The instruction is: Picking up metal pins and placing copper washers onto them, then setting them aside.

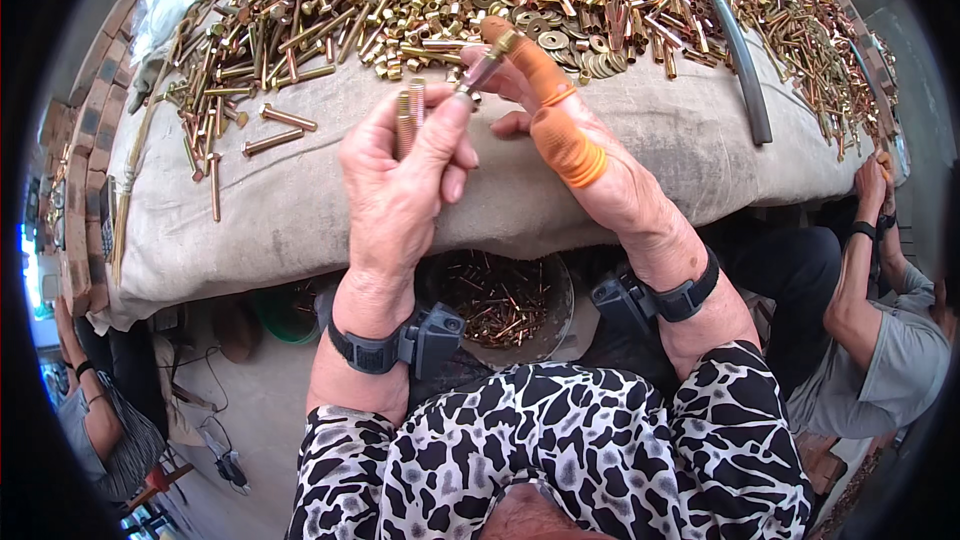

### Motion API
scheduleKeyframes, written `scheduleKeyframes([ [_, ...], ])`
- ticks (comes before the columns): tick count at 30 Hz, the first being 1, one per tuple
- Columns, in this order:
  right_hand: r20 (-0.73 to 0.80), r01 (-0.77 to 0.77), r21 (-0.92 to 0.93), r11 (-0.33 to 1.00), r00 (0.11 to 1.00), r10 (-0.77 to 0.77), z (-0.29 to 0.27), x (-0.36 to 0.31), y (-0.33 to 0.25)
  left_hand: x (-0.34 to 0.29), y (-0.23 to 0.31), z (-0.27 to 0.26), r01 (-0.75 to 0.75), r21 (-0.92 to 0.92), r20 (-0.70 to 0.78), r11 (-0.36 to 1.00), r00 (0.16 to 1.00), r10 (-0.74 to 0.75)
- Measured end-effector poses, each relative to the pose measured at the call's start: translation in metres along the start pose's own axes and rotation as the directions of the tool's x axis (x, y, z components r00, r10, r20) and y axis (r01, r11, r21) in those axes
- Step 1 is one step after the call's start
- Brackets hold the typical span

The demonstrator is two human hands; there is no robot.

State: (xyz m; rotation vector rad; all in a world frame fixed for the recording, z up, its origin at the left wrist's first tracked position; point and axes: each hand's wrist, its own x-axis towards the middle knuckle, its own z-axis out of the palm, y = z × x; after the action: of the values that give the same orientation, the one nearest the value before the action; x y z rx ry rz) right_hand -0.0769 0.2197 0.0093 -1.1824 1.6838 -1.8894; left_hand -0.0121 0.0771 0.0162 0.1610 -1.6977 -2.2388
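My left hand (400, 180) is closed around two brass-coloured bolts (409, 110) held upright, threads up. My right hand (560, 140) wears orange rubber finger cots on thumb and forefinger and pinches a small bolt with a nut (487, 58) just above the left hand. Both hands hover over the near edge of a table covered with a grey cloth (300, 210). A large heap of brass bolts, nuts and washers (450, 0) lies on the cloth just beyond the hands. Black wrist bands with small devices sit on both wrists.
A bucket with finished bolts (497, 300) stands under the table between my arms. A grey curved bar (740, 50) lies across the heap at the right. Another person's arm (865, 260) reaches to the table at the right; another person sits at the lower left (100, 430).
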Motion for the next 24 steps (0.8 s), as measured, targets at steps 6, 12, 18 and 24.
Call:
scheduleKeyframes([
  [6,-0.043,0.051,-0.078,0.996,0.998,-0.054,0.002,-0.003,-0.016,0.007,-0.001,-0.010,0.058,-0.035,-0.017,0.998,0.998,-0.059],
  [12,-0.369,0.064,-0.293,0.954,0.913,-0.175,-0.011,-0.001,-0.014,0.003,0.001,-0.010,0.205,0.173,0.127,0.963,0.965,-0.228],
  [18,-0.331,-0.261,-0.346,0.901,0.933,0.143,-0.017,-0.004,-0.029,-0.002,0.004,-0.005,0.203,0.244,0.161,0.948,0.956,-0.246],
  [24,-0.349,-0.108,-0.230,0.967,0.937,0.022,-0.018,-0.004,-0.022,0.000,0.001,-0.008,0.205,0.210,0.143,0.956,0.961,-0.237],
])
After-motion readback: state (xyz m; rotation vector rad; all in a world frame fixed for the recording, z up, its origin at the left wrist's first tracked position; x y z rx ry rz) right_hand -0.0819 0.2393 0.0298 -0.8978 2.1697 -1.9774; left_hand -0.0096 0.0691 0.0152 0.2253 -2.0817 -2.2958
